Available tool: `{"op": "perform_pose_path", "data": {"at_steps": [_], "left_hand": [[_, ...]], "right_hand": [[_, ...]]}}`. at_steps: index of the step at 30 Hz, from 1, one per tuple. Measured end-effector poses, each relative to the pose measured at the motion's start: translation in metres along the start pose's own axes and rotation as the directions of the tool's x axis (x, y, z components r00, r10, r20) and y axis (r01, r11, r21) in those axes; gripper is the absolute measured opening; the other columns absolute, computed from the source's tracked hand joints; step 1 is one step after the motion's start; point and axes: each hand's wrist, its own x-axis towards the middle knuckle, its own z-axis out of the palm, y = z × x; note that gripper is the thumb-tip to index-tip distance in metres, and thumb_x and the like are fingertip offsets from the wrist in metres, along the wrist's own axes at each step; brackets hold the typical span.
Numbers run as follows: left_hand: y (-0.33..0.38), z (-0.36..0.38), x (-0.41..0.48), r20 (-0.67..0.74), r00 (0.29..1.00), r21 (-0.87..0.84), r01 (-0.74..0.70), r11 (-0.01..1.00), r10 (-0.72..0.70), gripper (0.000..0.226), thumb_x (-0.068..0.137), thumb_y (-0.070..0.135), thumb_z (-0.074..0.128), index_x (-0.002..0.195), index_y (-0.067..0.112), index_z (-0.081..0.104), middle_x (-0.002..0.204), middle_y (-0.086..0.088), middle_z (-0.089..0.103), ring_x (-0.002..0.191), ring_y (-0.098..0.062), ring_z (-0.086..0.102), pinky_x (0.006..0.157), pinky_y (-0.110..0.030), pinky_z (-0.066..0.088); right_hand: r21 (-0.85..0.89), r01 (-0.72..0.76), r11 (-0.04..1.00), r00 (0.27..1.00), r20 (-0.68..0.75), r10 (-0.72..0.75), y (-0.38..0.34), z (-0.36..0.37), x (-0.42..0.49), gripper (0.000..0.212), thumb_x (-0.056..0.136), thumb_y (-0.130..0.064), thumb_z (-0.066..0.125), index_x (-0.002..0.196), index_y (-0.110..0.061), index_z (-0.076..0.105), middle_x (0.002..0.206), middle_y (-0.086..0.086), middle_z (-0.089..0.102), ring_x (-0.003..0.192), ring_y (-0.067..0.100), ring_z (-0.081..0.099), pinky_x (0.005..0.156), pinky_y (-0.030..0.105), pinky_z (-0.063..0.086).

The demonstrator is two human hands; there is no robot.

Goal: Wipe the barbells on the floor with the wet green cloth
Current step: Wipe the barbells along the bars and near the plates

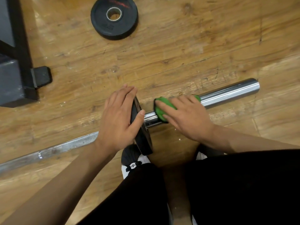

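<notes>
Worn wooden floor (178, 51), pale brown and scuffed, fills the view, and the barbell (65, 147) lies flat on it just ahead of the crouching person. The green cloth (159, 113) is wrapped over the bar's thick chrome sleeve (230, 93), close to the inner end. The right hand (190, 117) lies on top of it, fingers (168, 118) slightly spread and bent down over the cloth, clamping it against the metal. A short bare stretch of sleeve shows between the cloth and a black plate (142, 140) that stands on edge on the bar. The left hand (116, 120) rests against this plate, with its fingers straight and held together along the face turned away from the sleeve, their tips reaching past the far rim, while the thumb lies across the rim onto the sleeve side. The barbell's long axis runs from lower left to upper right in the view. The thinner grey shaft leads off to the left edge and the open sleeve end points to the upper right, shining beyond the cloth. Black trousers (243, 184) and a black-and-white shoe (131, 159) sit just behind the plate. Farther off, a loose black weight plate (103, 21) lies flat on the boards, well apart from the bar, and a dark metal frame base (11, 78) stands at the left edge.
</notes>
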Motion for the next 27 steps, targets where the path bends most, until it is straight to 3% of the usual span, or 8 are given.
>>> {"op": "perform_pose_path", "data": {"at_steps": [2,5,8,13,16,20,23,27], "left_hand": [[0.000,-0.001,0.004,0.005,0.999,-0.024,0.049,0.998,-0.049,0.067,0.101,0.046,0.040,0.150,0.001,0.048,0.151,-0.014,0.050,0.147,-0.030,0.037,0.117,-0.034,0.023],[-0.002,-0.003,0.011,0.041,0.996,-0.046,0.078,0.996,-0.076,0.068,0.099,0.047,0.038,0.152,0.004,0.047,0.153,-0.012,0.049,0.148,-0.029,0.035,0.117,-0.036,0.022],[-0.010,-0.008,0.023,0.087,0.994,-0.035,0.068,0.997,-0.064,0.070,0.098,0.049,0.036,0.153,0.006,0.047,0.156,-0.010,0.047,0.150,-0.029,0.033,0.119,-0.038,0.022],[-0.016,-0.019,0.048,0.023,0.991,0.061,0.127,0.990,-0.128,0.069,0.099,0.047,0.035,0.154,0.006,0.044,0.155,-0.014,0.044,0.143,-0.033,0.038,0.117,-0.045,0.028],[-0.002,-0.019,0.039,-0.015,0.992,0.073,0.127,0.989,-0.126,0.068,0.098,0.045,0.042,0.152,0.003,0.045,0.154,-0.015,0.045,0.143,-0.032,0.039,0.118,-0.045,0.029],[0.008,0.000,0.025,-0.070,0.982,-0.004,0.173,0.985,-0.173,0.081,0.094,0.051,0.046,0.157,0.002,0.037,0.164,-0.014,0.037,0.156,-0.025,0.024,0.128,-0.042,0.020],[0.002,-0.003,0.041,-0.092,0.977,-0.001,0.194,0.981,-0.194,0.079,0.095,0.053,0.044,0.155,0.002,0.042,0.162,-0.012,0.041,0.157,-0.023,0.023,0.129,-0.045,0.019],[-0.008,-0.010,0.047,-0.137,0.977,0.043,0.173,0.984,-0.166,0.074,0.100,0.051,0.039,0.153,-0.001,0.044,0.160,-0.016,0.043,0.156,-0.029,0.025,0.127,-0.050,0.020]], "right_hand": [[-0.008,-0.132,0.991,0.991,-0.026,0.132,0.017,-0.004,-0.005,0.047,0.107,-0.041,0.034,0.145,-0.020,0.053,0.113,0.012,0.067,0.100,0.031,0.061,0.088,0.044,0.044],[-0.017,-0.257,0.966,0.964,-0.074,0.255,-0.017,0.004,0.003,0.048,0.104,-0.042,0.038,0.141,-0.017,0.056,0.115,0.016,0.066,0.105,0.033,0.059,0.096,0.048,0.044],[0.002,-0.139,0.990,0.984,-0.115,0.138,-0.054,0.016,0.019,0.053,0.106,-0.044,0.042,0.150,-0.015,0.050,0.122,0.019,0.062,0.110,0.038,0.057,0.101,0.052,0.040],[-0.081,0.080,0.994,0.993,-0.078,-0.086,0.004,0.016,0.022,0.064,0.108,-0.047,0.045,0.163,-0.019,0.028,0.138,0.022,0.056,0.120,0.039,0.054,0.105,0.051,0.037],[-0.099,-0.025,0.995,0.988,-0.156,0.010,0.039,0.015,0.011,0.064,0.107,-0.050,0.049,0.161,-0.019,0.034,0.136,0.023,0.057,0.121,0.040,0.054,0.107,0.051,0.035],[-0.069,-0.226,0.972,0.957,-0.200,0.209,-0.005,0.018,0.037,0.061,0.107,-0.051,0.041,0.159,-0.020,0.039,0.139,0.023,0.057,0.126,0.044,0.053,0.113,0.057,0.033],[-0.017,-0.148,0.989,0.974,-0.177,0.143,-0.042,0.025,0.060,0.060,0.108,-0.044,0.042,0.162,-0.023,0.032,0.147,0.021,0.053,0.132,0.044,0.049,0.116,0.058,0.030],[-0.044,-0.055,0.998,0.991,-0.126,0.049,-0.002,0.022,0.059,0.065,0.109,-0.047,0.041,0.165,-0.022,0.020,0.150,0.021,0.049,0.136,0.040,0.046,0.120,0.052,0.025]]}}
